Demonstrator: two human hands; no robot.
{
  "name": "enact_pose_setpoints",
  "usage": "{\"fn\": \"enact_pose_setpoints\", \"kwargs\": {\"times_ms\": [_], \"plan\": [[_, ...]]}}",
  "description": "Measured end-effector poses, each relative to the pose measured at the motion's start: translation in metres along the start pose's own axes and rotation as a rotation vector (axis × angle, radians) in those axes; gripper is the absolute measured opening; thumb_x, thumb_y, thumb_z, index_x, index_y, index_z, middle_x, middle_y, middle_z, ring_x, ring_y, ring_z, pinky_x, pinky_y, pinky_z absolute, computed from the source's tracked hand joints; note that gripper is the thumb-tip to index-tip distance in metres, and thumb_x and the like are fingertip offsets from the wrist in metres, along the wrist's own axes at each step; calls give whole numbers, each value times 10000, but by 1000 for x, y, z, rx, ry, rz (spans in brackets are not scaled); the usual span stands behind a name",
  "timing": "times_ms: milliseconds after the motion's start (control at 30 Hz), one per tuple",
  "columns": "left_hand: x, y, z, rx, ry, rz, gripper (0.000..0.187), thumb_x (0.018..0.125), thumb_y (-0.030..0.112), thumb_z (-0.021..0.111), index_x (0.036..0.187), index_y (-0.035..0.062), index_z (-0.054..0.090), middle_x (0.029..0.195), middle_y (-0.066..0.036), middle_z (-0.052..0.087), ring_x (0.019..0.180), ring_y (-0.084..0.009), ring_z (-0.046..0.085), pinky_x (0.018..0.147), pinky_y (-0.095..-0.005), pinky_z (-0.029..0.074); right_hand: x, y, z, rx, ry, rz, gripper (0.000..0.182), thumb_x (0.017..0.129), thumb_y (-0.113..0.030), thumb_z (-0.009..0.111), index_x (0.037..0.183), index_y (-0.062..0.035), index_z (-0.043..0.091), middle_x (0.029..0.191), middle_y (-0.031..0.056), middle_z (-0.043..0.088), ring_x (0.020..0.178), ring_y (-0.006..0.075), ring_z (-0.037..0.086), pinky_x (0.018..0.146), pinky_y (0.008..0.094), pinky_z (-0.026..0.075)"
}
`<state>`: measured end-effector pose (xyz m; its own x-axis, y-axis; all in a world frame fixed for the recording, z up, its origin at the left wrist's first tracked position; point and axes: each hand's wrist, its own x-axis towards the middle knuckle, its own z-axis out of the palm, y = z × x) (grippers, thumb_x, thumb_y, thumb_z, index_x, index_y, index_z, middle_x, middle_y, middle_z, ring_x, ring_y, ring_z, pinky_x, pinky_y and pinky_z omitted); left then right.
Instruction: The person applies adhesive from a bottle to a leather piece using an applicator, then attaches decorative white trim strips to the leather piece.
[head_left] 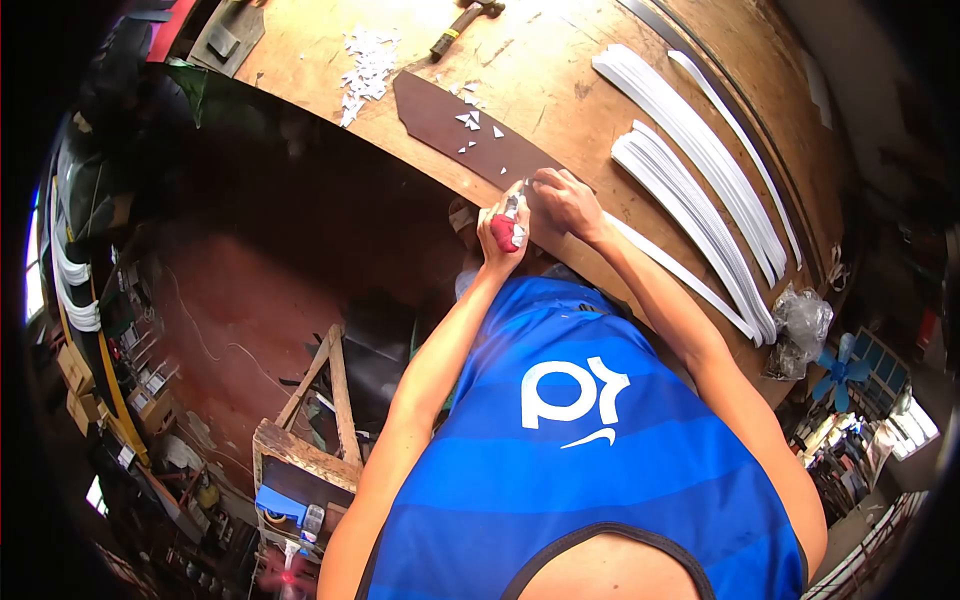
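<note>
My left hand (503, 238) is closed around a tool with a red handle (505, 234) and a metallic upper part, near the table's front edge. Just to its right, my right hand (568, 203) pinches the end of a white strip (670, 268), which runs back beneath my wrist toward the lower right. Both hands are close together over the right end of a dark brown board (440, 118). Small white cut pieces (473, 121) lie on the board. The fingertips and the tool's tip are too small to tell apart clearly.
Two bundles of white strips (690, 215) lie on the wooden table (545, 60) at right. A hammer (464, 27) and a heap of white scraps (367, 72) are farther back. Clear plastic (802, 325) sits by the right edge; a wooden frame (305, 453) stands below left.
</note>
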<state>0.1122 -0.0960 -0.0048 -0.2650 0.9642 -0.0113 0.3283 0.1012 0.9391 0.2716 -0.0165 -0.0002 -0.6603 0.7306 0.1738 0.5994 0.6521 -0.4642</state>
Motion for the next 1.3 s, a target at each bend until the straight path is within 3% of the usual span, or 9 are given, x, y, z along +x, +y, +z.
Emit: {"fn": "enact_pose_setpoints", "kwargs": {"times_ms": [267,500,567,600,700,933,1033,1233,1300], "plan": [[-1,12,21,168,155,55,274,948,179,608,1177,44,675,1003,-147,729,835,-306,692,755,-380,464,-3,8,7,41,4,-15,155,834,-109,603,954,-56,685,1125,56,617,942,226,619,761,322,560],[-1,-6,33,170,134,-77,261,962,199,601,1169,71,694,788,-128,697,602,-276,584,648,-372,458,-4,11,11,61,20,-32,133,819,-116,610,915,-55,679,1121,61,615,958,230,614,795,320,554],[-3,-9,32,163,96,-37,287,1000,104,589,1282,55,607,746,40,528,610,-24,449,539,-234,367,-5,13,15,66,25,-25,129,813,-117,611,905,-54,677,1122,63,615,959,232,613,802,321,553],[-2,-2,31,151,107,-44,283,999,101,590,1277,52,609,747,43,516,613,-19,443,542,-236,362,-5,13,16,46,26,-33,160,789,-115,625,929,-61,679,1121,51,614,950,221,617,797,315,558],[0,18,31,268,159,-152,273,961,233,616,1180,95,705,622,-89,574,550,-206,516,597,-356,432,-5,13,16,47,29,-36,155,785,-122,627,917,-60,678,1116,57,613,950,223,617,801,316,556],[-4,19,30,74,200,-103,248,936,199,645,1140,72,707,654,-93,601,556,-244,500,595,-380,421,-5,12,18,90,20,-20,133,798,-124,612,887,-50,677,1091,79,609,955,241,610,805,333,551],[-15,4,27,220,169,234,229,921,167,658,1109,43,699,693,-115,623,577,-279,485,623,-403,412,-6,12,19,73,11,-8,135,799,-117,608,893,-49,678,1088,78,607,960,242,608,803,336,552],[-27,-2,19,54,74,-68,235,921,173,668,1113,46,708,654,-107,609,602,-279,494,688,-397,412,-4,10,14,72,26,-1,182,777,-111,638,950,-73,681,1099,34,626,935,224,624,751,329,568],[-16,-18,6,-315,-68,-319,280,967,222,632,1169,39,695,650,10,560,581,-89,503,548,-302,391,-6,10,16,70,30,1,185,785,-103,619,955,-63,681,1105,48,626,954,234,621,782,327,560]]}}
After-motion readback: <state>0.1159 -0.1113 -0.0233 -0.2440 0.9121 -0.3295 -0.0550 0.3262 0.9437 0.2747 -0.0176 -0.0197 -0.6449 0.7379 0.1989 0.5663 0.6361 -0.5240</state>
